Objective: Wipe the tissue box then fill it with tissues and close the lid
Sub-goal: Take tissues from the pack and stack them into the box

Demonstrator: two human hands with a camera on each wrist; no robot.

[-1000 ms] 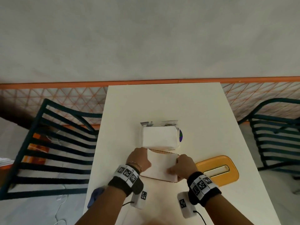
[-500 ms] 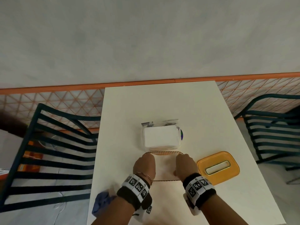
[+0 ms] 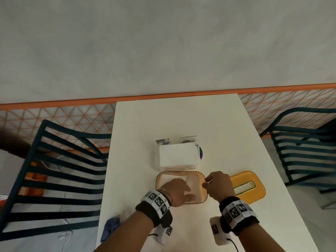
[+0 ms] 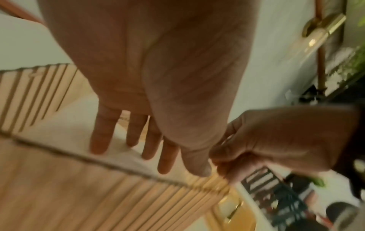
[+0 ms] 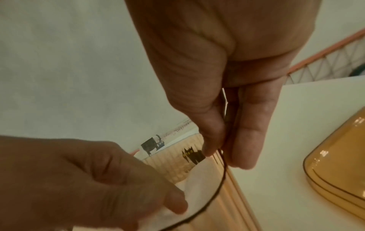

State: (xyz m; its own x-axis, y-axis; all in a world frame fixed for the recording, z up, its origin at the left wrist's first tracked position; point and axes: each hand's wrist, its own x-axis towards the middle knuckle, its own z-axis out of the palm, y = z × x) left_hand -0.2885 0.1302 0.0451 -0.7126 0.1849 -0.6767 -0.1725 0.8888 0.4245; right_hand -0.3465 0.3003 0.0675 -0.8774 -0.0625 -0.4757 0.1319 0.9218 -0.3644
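Observation:
The tissue box point(image 3: 180, 173), peach, ribbed and dark-rimmed, stands open on the white table point(image 3: 181, 120). White tissues point(image 3: 193, 180) lie inside it. My left hand point(image 3: 179, 190) reaches into the box, and in the left wrist view its straight fingers point(image 4: 150, 146) press down on the tissues point(image 4: 65, 125). My right hand point(image 3: 209, 182) pinches the box's right rim between thumb and fingers; the right wrist view shows this pinch point(image 5: 219, 156) on the dark edge point(image 5: 221, 182). The yellow lid point(image 3: 254, 190) with its slot lies flat just right of the box.
A plastic-wrapped pack of white tissues point(image 3: 177, 156) sits right behind the box. A crumpled blue cloth point(image 3: 110, 229) lies at the table's near left edge. Dark slatted chairs point(image 3: 60, 179) point(image 3: 307, 150) flank the table. A wall stands behind.
Both hands lowered a stack of tissues into the box. The left hand now presses inside it, and the right hand has shifted to the right rim.

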